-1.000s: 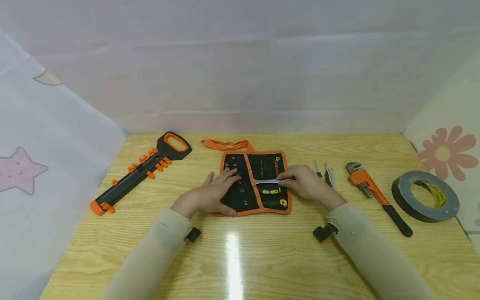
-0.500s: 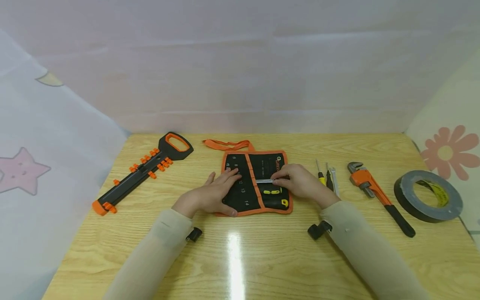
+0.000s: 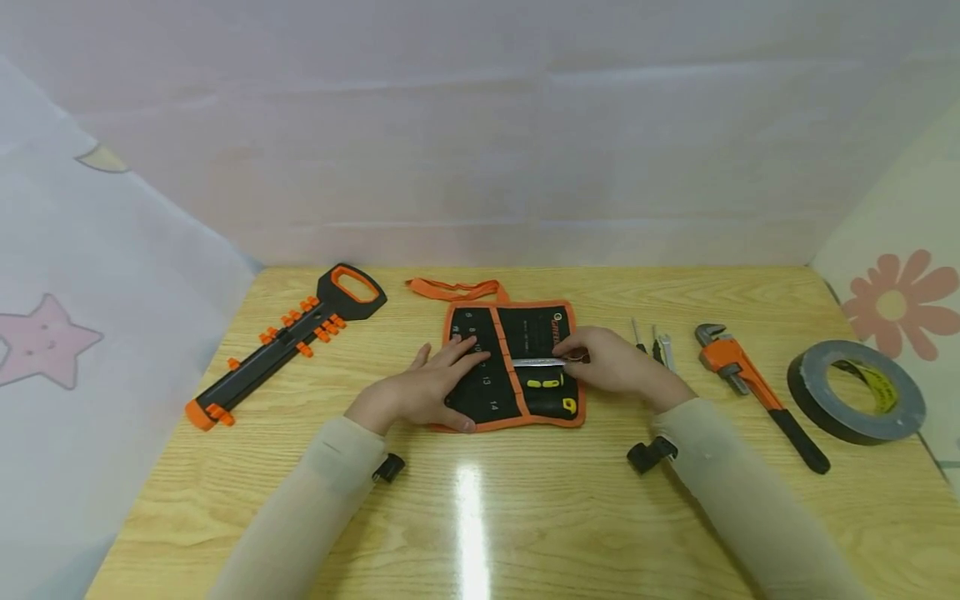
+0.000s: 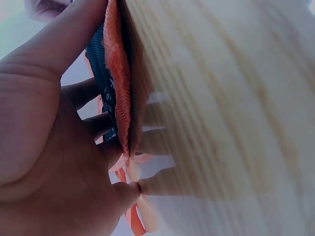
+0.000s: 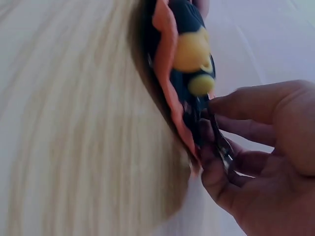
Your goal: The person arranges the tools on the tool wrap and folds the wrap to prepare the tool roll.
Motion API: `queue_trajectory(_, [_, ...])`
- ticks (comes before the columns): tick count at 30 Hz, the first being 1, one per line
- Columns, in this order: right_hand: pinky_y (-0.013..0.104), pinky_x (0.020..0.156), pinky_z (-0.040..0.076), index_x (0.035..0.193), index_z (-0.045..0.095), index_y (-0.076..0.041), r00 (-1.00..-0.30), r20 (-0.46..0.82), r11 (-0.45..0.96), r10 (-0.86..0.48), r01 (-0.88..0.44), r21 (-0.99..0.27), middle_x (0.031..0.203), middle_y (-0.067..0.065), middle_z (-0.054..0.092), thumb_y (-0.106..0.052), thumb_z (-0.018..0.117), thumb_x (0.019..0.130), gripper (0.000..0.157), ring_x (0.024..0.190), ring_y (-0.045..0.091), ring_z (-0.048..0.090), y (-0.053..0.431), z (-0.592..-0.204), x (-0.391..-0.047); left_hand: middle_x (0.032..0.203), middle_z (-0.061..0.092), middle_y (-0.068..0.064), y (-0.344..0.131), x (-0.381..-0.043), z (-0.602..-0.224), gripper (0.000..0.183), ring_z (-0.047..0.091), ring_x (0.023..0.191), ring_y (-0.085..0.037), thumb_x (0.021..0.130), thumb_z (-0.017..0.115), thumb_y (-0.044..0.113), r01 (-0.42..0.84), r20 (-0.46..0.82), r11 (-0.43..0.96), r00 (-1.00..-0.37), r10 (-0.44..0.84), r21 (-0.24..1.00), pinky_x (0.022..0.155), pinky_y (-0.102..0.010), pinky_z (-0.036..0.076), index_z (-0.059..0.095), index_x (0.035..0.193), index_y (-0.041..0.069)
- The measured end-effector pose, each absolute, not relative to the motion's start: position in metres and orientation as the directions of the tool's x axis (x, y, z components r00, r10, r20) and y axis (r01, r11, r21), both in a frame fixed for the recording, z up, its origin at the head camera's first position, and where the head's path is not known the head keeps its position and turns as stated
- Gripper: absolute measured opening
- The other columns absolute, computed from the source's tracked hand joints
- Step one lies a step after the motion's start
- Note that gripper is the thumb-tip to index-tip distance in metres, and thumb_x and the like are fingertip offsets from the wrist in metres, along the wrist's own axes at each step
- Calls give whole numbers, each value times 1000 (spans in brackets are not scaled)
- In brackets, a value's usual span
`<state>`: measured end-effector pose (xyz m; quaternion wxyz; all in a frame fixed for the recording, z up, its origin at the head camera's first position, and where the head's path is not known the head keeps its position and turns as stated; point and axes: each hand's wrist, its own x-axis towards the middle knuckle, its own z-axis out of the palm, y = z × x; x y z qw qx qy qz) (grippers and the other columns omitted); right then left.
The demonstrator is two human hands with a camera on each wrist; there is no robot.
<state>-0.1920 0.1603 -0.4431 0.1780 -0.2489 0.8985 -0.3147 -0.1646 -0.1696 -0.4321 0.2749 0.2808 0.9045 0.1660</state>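
r hand [image 3: 611, 364] pinches silver tool [image 3: 538, 362], long axis l-r, pointing l.

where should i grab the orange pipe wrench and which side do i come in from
Probably best at the middle of the black handle, from above and the near left. The pipe wrench lies flat on the table, its slim handle slanting toward the near side and its bulkier head pointing away. The roll of tape sits close to the handle's right, leaving less room there.
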Motion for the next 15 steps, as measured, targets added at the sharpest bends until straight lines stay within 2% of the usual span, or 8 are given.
queue_trajectory(4, [53,102,58,136,71,3,-816,-191,702,-546,-321,-636,131,20,71,-5,67,104,34,119,35,70,169,-440,-189,184,-7,-8,-170,-165,-433,111,-6,171,-36,93,85,48,413,-408,789,-691,597,455,133,-69,-5,14,176,25])
queue_trajectory(15, [43,82,58,119,79,1,-892,-122,772,-436,-301,-559,101,10,77,-20,76,103,27,88,20,68,177,-444,-178,184,-7,-9,-169,-165,-432,111,-6,171,-38,93,85,47,413,-408,784,-686,602,463,133,-70,-6,15,176,24])
